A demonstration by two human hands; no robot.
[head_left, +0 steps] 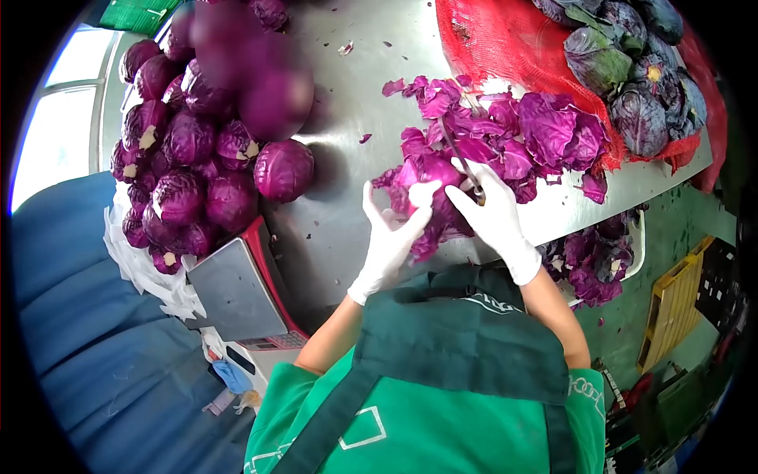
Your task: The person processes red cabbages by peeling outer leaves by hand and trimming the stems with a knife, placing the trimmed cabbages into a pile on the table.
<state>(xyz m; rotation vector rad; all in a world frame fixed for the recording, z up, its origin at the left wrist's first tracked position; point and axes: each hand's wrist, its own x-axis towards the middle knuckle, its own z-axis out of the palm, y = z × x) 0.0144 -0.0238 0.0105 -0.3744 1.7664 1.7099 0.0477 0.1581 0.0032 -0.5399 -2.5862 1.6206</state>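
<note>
Green-shirted person [466, 415] is standing by bench [339, 91]; left grip [392, 241] is cupping red cabbage [434, 167] at near side, right grip [491, 212] is holding knife [455, 145]; loose leaves [557, 130] are lying right.

"What's in that gloved right hand [496, 212]?"
"A knife [458, 150]; the left hand [387, 246] cups a purple cabbage [433, 168] among loose leaves [553, 130]."
"And the whole heads [189, 138]?"
"Heaped over to the left."
</note>
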